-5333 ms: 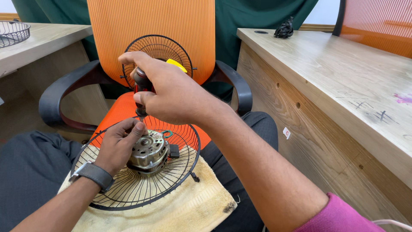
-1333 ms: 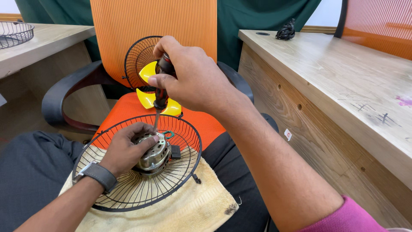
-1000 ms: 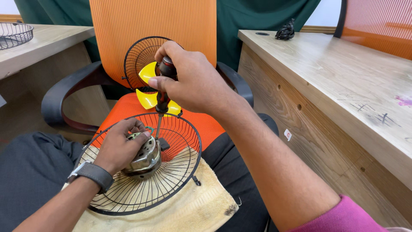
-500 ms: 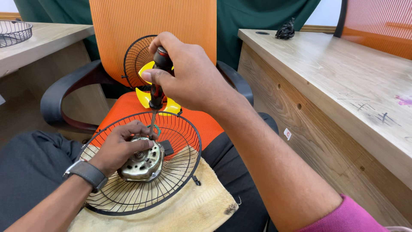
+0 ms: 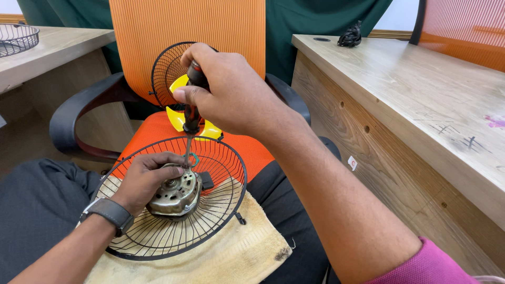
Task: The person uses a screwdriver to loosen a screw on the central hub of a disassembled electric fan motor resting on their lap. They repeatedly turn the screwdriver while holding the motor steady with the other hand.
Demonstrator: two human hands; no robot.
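Orange chair (image 5: 184,31), wooden desk (image 5: 421,100), wire basket (image 5: 16,39), green curtain (image 5: 315,16).

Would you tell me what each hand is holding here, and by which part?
The right hand grips a screwdriver by its handle. The left hand holds the fan motor by its side, inside the wire guard.

Orange mesh chair (image 5: 184,31) at top centre, green curtain (image 5: 315,16) behind; wooden desks (image 5: 421,89) fill both sides.

Screwdriver (image 5: 191,113) near upright, tip on metal fan motor (image 5: 175,194), which sits tilted inside black wire guard (image 5: 210,231) on lap
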